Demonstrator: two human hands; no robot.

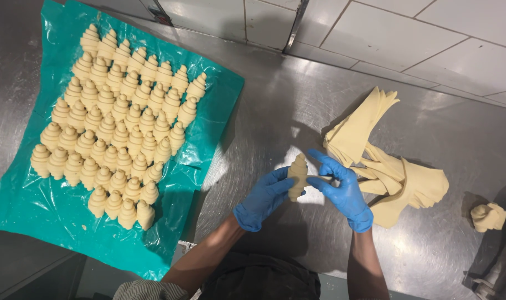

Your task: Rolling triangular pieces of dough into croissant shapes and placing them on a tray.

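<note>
Seen from above, a person in blue gloves stands at a steel worktable. The left hand and right hand meet near the middle of the table, holding one rolled croissant of raw dough upright between them. The left fingers curl around its lower side, cradling it; the right thumb and fingertips pinch its right edge, apparently keeping the roll from unwinding. To the right, just beyond the right hand, lies a stack of cut dough triangles, fanned out within easy reach. Farther right sits a small lump of dough scrap, apart from the rest. On the left, a sheet of green plastic carries many shaped croissants in close diagonal rows, which keeps them off the bare metal. White wall tiles run along the far side.
</note>
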